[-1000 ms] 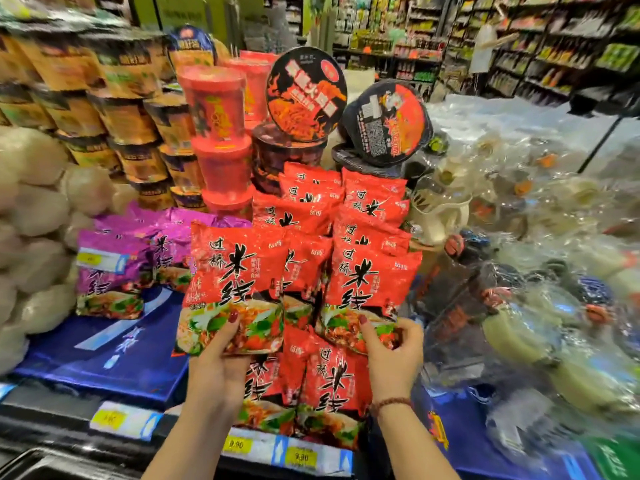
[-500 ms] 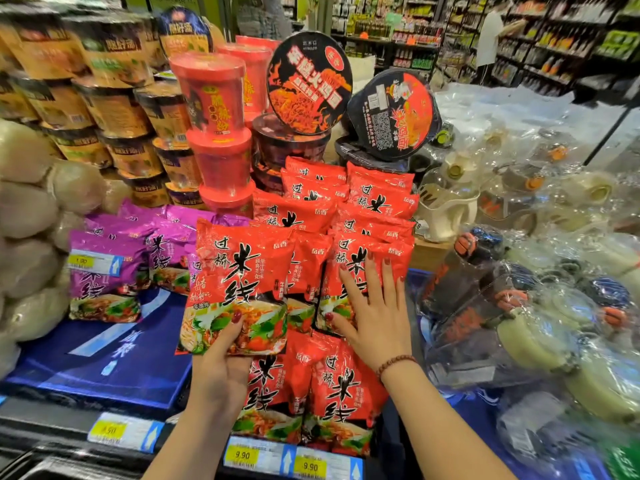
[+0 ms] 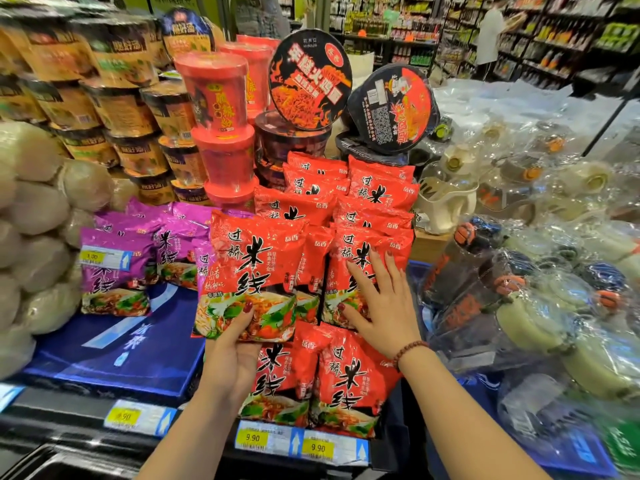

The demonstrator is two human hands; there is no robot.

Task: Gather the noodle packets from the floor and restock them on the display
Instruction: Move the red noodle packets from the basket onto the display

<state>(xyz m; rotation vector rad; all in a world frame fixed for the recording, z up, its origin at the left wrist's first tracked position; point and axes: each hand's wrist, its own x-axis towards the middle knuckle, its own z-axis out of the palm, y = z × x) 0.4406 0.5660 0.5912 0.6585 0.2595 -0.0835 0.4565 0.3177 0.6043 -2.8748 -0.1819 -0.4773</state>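
Left hand grips a red noodle packet, thumb clamped on its front, before the stacked red packets. Right hand presses them, fingers spread. Purple packets lie left, wrapped bottles right.

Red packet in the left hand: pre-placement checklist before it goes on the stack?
1. Grip: left hand holds the red packet by its lower edge, thumb on the front. Ok.
2. Free hand: right hand lies flat, fingers straight, on the right-column packet, holding nothing. Ok.
3. Product match: the held packet's print matches the red stack. Ok.
4. Landing spot: the left column is hidden behind the held packet. Cannot tell.
5. Clearance from the purple packets: the edges overlap in this view; contact unclear. Cannot tell.
6. Packets left on the floor: the floor is out of view. Cannot tell.
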